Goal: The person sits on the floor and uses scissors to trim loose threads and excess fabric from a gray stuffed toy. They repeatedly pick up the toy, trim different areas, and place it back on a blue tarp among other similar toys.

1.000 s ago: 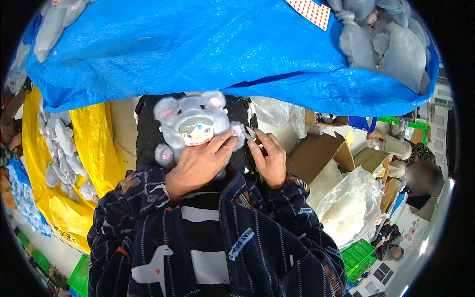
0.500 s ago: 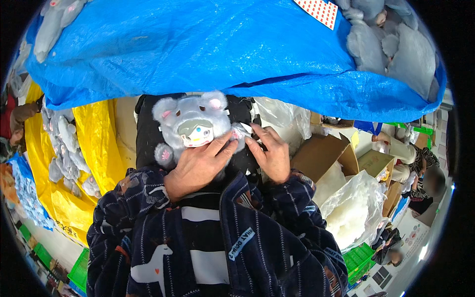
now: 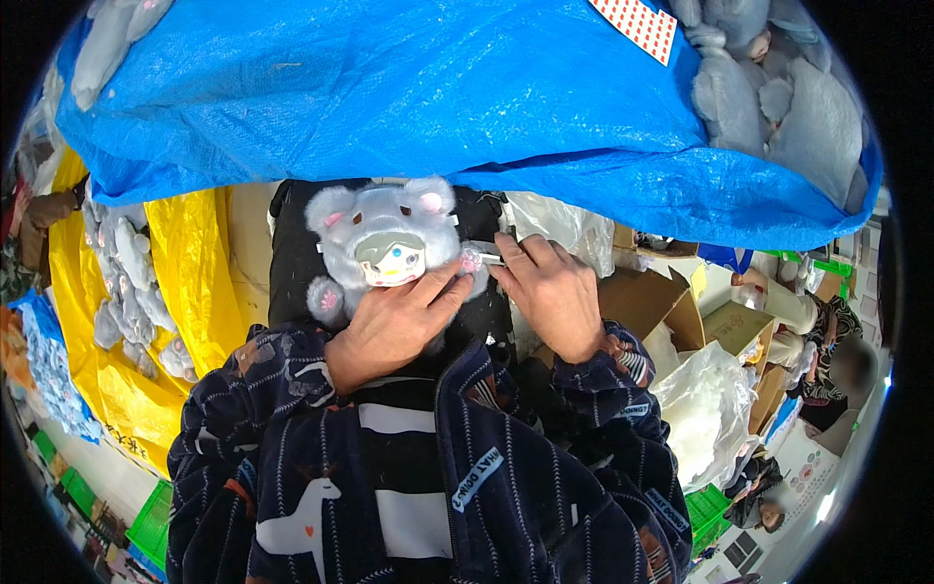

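A grey plush bear (image 3: 345, 248) with pink inner ears, pink paw pads and a doll-like face sits on the black cloth (image 3: 292, 253) at my lap, facing up. My left hand (image 3: 399, 316) lies across its lower body and grips it, fingertips below the face near the paw (image 3: 471, 261) on the right. Beside that paw, my right hand (image 3: 550, 287) pinches a slim pale thing (image 3: 489, 257) between thumb and fingers, its tip at the paw. What kind of thing it is, I cannot make out.
A blue tarp (image 3: 389, 97) spans the front, with a red-dotted sheet (image 3: 642, 27) and grey plush pieces (image 3: 812, 117) on it. Left is a yellow sheet (image 3: 195, 282) with more plush pieces. Right stand a cardboard box (image 3: 647, 292) and a clear bag (image 3: 710, 409); people are beyond.
My right hand has turned over and shifted slightly right, still pinching the pale thing at the paw. The plush has tilted a little under my left hand, which stays on it.
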Demonstrator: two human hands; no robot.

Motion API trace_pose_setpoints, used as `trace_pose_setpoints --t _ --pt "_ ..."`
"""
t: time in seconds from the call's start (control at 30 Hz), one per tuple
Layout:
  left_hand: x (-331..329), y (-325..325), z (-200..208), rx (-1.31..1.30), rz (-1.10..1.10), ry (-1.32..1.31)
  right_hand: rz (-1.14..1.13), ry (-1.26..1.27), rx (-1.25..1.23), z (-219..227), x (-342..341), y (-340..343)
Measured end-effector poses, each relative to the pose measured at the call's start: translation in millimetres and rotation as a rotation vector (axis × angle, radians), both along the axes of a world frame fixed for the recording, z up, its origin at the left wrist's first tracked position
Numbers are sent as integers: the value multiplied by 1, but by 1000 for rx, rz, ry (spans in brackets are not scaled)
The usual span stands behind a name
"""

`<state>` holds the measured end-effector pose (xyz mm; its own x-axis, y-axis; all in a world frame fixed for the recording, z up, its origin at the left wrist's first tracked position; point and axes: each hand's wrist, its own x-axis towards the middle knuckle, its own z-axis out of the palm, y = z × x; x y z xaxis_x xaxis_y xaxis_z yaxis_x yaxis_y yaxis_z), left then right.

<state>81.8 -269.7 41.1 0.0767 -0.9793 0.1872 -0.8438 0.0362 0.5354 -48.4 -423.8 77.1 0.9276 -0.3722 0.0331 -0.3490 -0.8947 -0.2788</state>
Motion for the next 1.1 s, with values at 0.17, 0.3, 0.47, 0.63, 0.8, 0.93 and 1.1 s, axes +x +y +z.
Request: trace_pose_setpoints --t 0.17,0.3,0.47,0.63,0.8,0.93,1.1 --pt "1 -1 -2 -43 17 -32 50 -36 93 -2 6 -6" --pt "1 -2 -2 -50 23 -7 -37 -143 439 -22 1 -9" --pt "0 0 -1 -2 8 48 -621 -517 1514 -52 -15 19" --pt "2 2 -4 -35 14 66 -579 -751 1392 -27 -10 3" --pt "0 0 -6 -72 7 31 -135 -348 601 -43 13 11" --pt "1 2 -12 -78 34 30 -95 -303 440 -48 11 12" --pt "2 1 -8 -57 43 76 -583 -492 1281 -47 -19 38"
